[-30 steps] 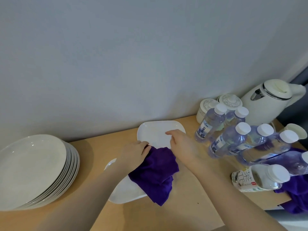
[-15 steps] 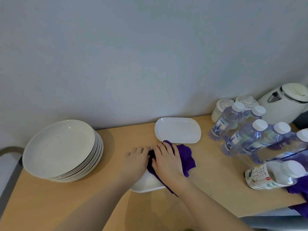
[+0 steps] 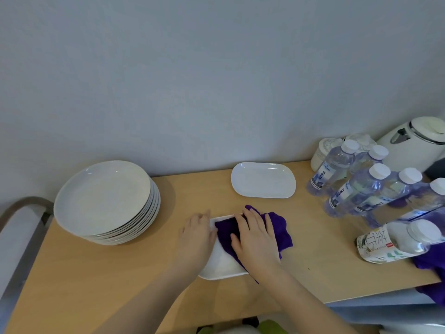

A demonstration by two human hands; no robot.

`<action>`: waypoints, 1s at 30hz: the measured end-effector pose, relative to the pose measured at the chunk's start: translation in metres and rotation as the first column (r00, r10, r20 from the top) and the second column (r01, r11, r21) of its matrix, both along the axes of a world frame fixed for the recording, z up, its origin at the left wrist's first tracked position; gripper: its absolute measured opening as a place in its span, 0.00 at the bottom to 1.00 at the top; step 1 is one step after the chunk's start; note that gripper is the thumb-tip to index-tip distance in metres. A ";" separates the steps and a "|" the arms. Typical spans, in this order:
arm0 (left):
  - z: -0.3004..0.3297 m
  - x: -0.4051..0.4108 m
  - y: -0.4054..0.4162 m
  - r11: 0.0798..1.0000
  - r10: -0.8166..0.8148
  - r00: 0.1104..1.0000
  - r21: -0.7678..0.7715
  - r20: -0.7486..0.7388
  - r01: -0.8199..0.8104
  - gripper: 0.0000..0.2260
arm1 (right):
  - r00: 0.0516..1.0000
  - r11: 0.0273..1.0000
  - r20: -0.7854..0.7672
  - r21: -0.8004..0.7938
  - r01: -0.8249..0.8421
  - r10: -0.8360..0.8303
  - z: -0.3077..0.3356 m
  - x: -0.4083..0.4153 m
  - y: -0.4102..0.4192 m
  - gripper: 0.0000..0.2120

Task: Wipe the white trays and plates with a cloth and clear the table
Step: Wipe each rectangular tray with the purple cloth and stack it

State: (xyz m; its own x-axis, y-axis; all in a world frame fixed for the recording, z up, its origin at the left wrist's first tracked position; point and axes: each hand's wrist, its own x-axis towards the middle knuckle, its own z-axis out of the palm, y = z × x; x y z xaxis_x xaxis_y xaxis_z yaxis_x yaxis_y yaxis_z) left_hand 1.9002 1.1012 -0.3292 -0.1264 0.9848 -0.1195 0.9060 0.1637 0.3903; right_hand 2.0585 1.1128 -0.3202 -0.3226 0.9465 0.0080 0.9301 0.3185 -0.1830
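A white rectangular tray (image 3: pixel 222 266) lies on the wooden table (image 3: pixel 120 273) in front of me. A purple cloth (image 3: pixel 277 227) is spread over its far right part. My right hand (image 3: pixel 255 239) presses flat on the cloth with straight fingers. My left hand (image 3: pixel 196 239) rests flat on the tray's left edge, fingers straight. A second white tray (image 3: pixel 263 180) lies bare near the wall. A stack of several white round plates (image 3: pixel 106 201) stands at the left.
Several water bottles (image 3: pixel 356 189) stand at the right, with a labelled bottle (image 3: pixel 395 242) lying on its side. Behind them are white lidded jars (image 3: pixel 323 150) and a white kettle (image 3: pixel 416 145). Another purple cloth (image 3: pixel 431 266) hangs at the table's right edge.
My right hand left the far tray and came down flat on the cloth. My left hand let go of the cloth and now lies on the near tray's left edge. The view shifted left.
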 end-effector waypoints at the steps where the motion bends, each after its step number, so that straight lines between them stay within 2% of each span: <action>1: 0.000 -0.004 -0.007 0.995 0.102 0.993 -0.010 0.055 -0.101 0.24 | 1.000 1.000 -0.002 0.000 0.028 -0.028 0.000 0.002 -0.007 0.26; 3: -0.002 -0.010 -0.019 0.967 0.252 0.951 -0.074 0.178 -0.243 0.22 | 1.000 0.999 0.001 -0.020 0.029 -0.029 -0.002 0.005 -0.017 0.31; 5: -0.005 -0.015 -0.029 0.949 0.315 0.898 -0.113 0.307 -0.294 0.18 | 0.998 0.997 0.056 -0.079 0.000 0.004 -0.006 0.007 -0.026 0.32; 8: -0.005 -0.021 -0.035 0.946 0.319 0.820 -0.110 0.476 -0.304 0.16 | 0.998 0.997 0.009 -0.044 0.061 -0.061 -0.008 0.007 -0.026 0.24; 10: -0.002 -0.023 -0.034 0.952 0.297 0.815 -0.094 0.498 -0.290 0.13 | 0.991 0.991 -0.049 -0.069 0.119 -0.122 -0.007 -0.001 -0.021 0.18; 14: -0.001 -0.030 -0.036 0.952 0.286 0.786 -0.067 0.548 -0.299 0.14 | 0.965 0.978 -0.157 -0.004 0.211 -0.209 -0.007 -0.023 -0.011 0.13; 17: -0.002 -0.035 -0.036 0.972 0.228 0.778 -0.084 0.585 -0.221 0.11 | 0.983 0.995 -0.155 -0.027 0.097 -0.100 -0.010 -0.045 -0.013 0.15; 21: 0.002 -0.040 -0.034 0.981 0.193 0.706 -0.114 0.681 -0.158 0.13 | 0.998 0.999 -0.062 0.024 -0.023 0.024 -0.008 -0.071 -0.032 0.15; 23: -0.001 -0.043 -0.035 0.985 0.170 0.714 -0.124 0.679 -0.116 0.14 | 0.997 0.997 -0.004 0.022 -0.072 0.073 -0.005 -0.073 -0.042 0.19; 25: -0.005 -0.047 -0.036 0.984 0.163 0.781 -0.159 0.602 -0.083 0.14 | 0.994 0.993 0.007 0.024 -0.111 0.111 -0.004 -0.064 -0.046 0.21; 28: -0.008 -0.051 -0.036 0.979 0.119 0.899 -0.202 0.421 -0.034 0.16 | 0.969 0.969 -0.029 0.030 -0.244 0.245 0.000 -0.039 -0.053 0.18; 30: -0.006 -0.048 -0.034 0.976 0.128 0.911 -0.215 0.391 -0.045 0.17 | 0.947 0.947 -0.041 0.041 -0.318 0.319 0.003 -0.015 -0.057 0.17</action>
